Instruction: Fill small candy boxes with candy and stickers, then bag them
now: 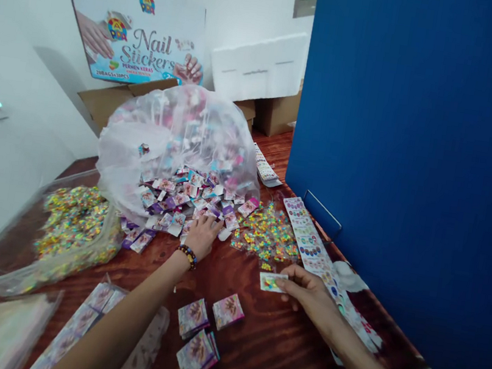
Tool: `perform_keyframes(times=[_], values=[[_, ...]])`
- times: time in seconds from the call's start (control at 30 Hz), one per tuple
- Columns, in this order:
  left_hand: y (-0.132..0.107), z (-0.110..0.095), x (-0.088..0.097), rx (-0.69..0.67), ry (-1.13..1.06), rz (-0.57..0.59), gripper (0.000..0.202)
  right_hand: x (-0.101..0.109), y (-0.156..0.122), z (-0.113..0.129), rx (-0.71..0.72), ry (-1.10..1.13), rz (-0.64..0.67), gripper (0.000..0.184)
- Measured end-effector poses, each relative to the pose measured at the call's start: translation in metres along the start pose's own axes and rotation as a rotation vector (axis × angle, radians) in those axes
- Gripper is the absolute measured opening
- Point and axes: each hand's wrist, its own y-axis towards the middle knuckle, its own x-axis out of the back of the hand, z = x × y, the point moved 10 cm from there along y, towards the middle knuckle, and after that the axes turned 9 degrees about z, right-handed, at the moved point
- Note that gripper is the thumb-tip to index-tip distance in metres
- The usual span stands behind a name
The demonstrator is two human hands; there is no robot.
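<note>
My left hand (202, 236), with a beaded bracelet (188, 256) at the wrist, reaches onto a loose pile of small printed boxes (179, 199). Its fingers are stretched out over the nearest boxes; the fingertips are partly lost among them. Between thumb and fingers of my right hand (304, 289) is a small white sticker card (269, 282) with a yellow-green patch on it. Just beyond that card lies a heap of tiny colourful candy packets (269, 231). Small stacks of printed boxes (197, 356) stand on the table in front of me.
A large translucent bag (191, 121) spills the boxes. At left is a clear plastic container (104, 231) with colourful packets. Sticker sheets (307, 237) run beside a blue panel (396, 139) with a wire handle (323, 208). A Nail Stickers carton (147, 40) stands behind.
</note>
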Motion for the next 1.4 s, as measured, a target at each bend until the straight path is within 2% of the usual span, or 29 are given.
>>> perform_keyframes(times=[0.13,0.27,0.4,0.5,0.6,0.7,0.87,1.03,1.17,1.3,1.4], values=[[0.013,-0.005,-0.005,-0.077,0.117,0.052,0.043,-0.002,-0.008,-0.009,-0.021,-0.012,0.040,0.030],[0.013,-0.016,0.004,-0.145,0.155,0.065,0.034,0.008,-0.005,-0.005,0.035,-0.053,0.022,0.027],[-0.007,-0.041,0.013,-0.159,0.128,0.048,0.035,0.007,-0.002,0.035,0.196,-0.068,-0.018,0.024],[-0.033,-0.064,0.021,-0.119,0.047,-0.045,0.037,-0.004,-0.002,0.070,0.287,-0.092,-0.082,0.020],[-0.058,-0.084,0.028,-0.095,-0.023,-0.124,0.039,-0.018,-0.001,0.089,0.338,-0.195,-0.124,0.017],[-0.075,-0.093,0.032,-0.058,-0.046,-0.129,0.035,-0.024,0.003,0.084,0.337,-0.321,-0.134,0.016],[-0.086,-0.100,0.027,-0.018,0.007,0.013,0.028,-0.022,0.006,0.070,0.290,-0.474,-0.094,0.011],[-0.082,-0.113,0.026,-0.017,0.105,0.092,0.023,-0.031,-0.003,0.091,0.293,-0.683,-0.042,0.010],[-0.077,-0.120,0.027,-0.024,0.135,0.092,0.023,-0.028,-0.004,0.105,0.300,-0.796,-0.107,0.012],[-0.076,-0.120,0.025,-0.041,0.135,0.090,0.025,-0.024,0.004,0.096,0.231,-0.823,-0.078,0.012],[-0.075,-0.121,0.021,-0.050,0.142,0.104,0.023,-0.032,0.002,0.092,0.221,-0.906,-0.004,0.010]])
